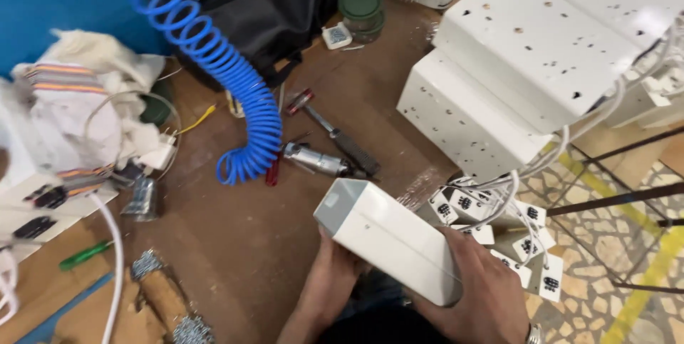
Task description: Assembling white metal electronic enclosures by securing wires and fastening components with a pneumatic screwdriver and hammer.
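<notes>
held: long white rounded plastic casing (388, 240), above the brown workbench (235, 244) near edge.
grip: grasped by left hand (331, 273) and right hand (484, 294), clenched.
handling: judged stiff, smooth, slippery; best taken at both ends.

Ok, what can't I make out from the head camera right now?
- Left hand: fingers hidden behind the white rectangular metal box it holds.
- Right hand: its wrist is cut off by the bottom edge.
- Box underside: faces away.
- White tags: print too small.
- White cloth bundle: motion-blurred.
</notes>
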